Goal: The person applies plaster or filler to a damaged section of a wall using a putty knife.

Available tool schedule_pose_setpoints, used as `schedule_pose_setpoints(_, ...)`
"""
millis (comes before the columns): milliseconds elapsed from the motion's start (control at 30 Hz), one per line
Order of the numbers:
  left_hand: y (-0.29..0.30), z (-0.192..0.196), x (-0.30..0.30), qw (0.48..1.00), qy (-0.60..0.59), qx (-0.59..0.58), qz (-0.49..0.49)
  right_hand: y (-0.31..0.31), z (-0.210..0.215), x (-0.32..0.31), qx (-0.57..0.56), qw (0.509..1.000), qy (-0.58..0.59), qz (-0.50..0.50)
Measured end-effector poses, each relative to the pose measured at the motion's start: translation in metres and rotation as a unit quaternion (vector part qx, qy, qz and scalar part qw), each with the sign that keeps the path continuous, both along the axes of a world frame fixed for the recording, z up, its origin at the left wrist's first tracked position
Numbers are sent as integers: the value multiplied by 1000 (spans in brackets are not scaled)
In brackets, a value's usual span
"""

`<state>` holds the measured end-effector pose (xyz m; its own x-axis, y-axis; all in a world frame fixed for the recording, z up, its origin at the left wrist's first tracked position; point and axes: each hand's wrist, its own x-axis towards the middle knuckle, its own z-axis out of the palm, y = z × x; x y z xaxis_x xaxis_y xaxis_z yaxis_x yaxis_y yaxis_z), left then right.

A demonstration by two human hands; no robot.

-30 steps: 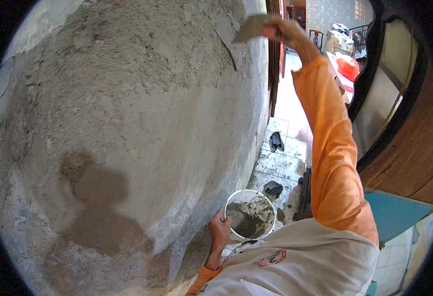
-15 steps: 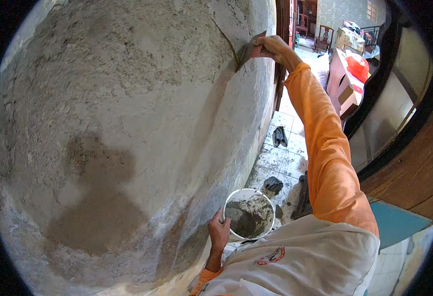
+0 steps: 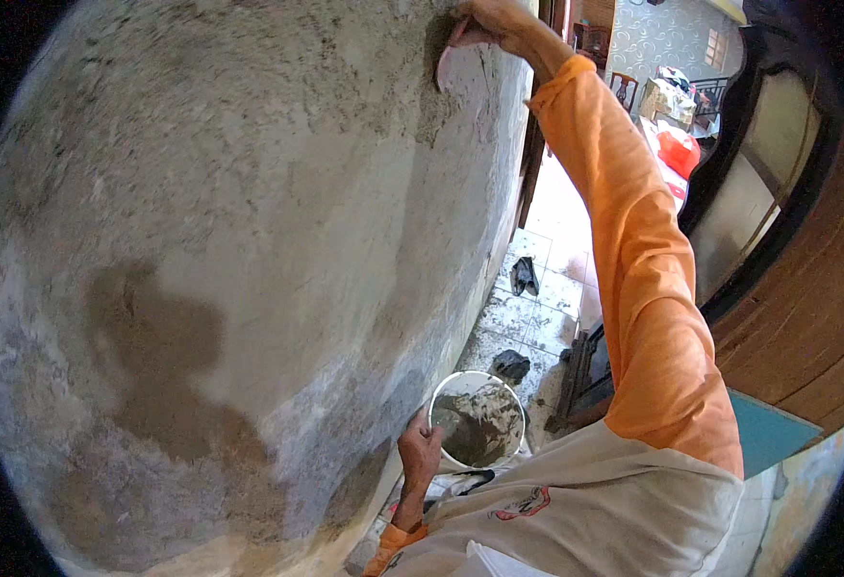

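Observation:
My right hand (image 3: 506,27) reaches high up the rough grey wall (image 3: 326,192), closed around a flat plastering scraper (image 3: 455,60) with a pinkish edge. The scraper lies against the wall, and part of it is hidden by the fingers. Low down, my left hand (image 3: 420,444) grips the rim of a white bucket (image 3: 522,423) close to the wall. Wet grey mortar (image 3: 479,428) coats the inside of the bucket and sits in its bottom. Damp, darker plaster shows on the wall beneath the scraper.
Mortar splashes cover the tiled floor (image 3: 542,313), where two dark crumpled items (image 3: 511,365) lie beyond the bucket. A dark-framed wooden cabinet with glass (image 3: 768,173) stands at the right. Farther off are a red bag (image 3: 678,152), boxes and a chair (image 3: 624,88).
My right hand has slid the scraper up the wall and slightly left. The left hand stays on the bucket rim. The view has shifted a little.

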<state>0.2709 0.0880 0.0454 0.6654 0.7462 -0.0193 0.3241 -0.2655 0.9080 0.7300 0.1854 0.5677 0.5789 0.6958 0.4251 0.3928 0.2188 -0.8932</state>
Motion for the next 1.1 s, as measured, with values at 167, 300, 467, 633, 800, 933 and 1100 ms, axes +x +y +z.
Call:
schedule_pose_setpoints(167, -2, -1, -24, 1000, -8, -10, -1, -17, 38, -77, 34, 998, -33, -32)
schedule_pose_setpoints(300, -1, -2, -35, 1000, 9, -7, -3, -49, 47, -109, 41, 988, -131, -70)
schedule_pose_setpoints(467, 2, -16, -42, 999, 31, 9, 1, -112, 3, -54, 95, 991, -97, -8)
schedule_pose_setpoints(633, 1, -42, -41, 999, 14, -9, 34, -126, -100, 61, 117, 982, 86, -118)
schedule_pose_setpoints(800, -11, -54, -34, 998, 2, 3, 69, -96, -164, 147, 63, 980, 158, -99)
schedule_pose_setpoints(933, -20, -51, -25, 994, -40, -40, 91, -58, -175, 178, 14, 984, 158, -79)
schedule_pose_setpoints(1100, -27, -42, -31, 985, 40, -86, 142, 5, -149, 194, 4, 988, 143, -54)
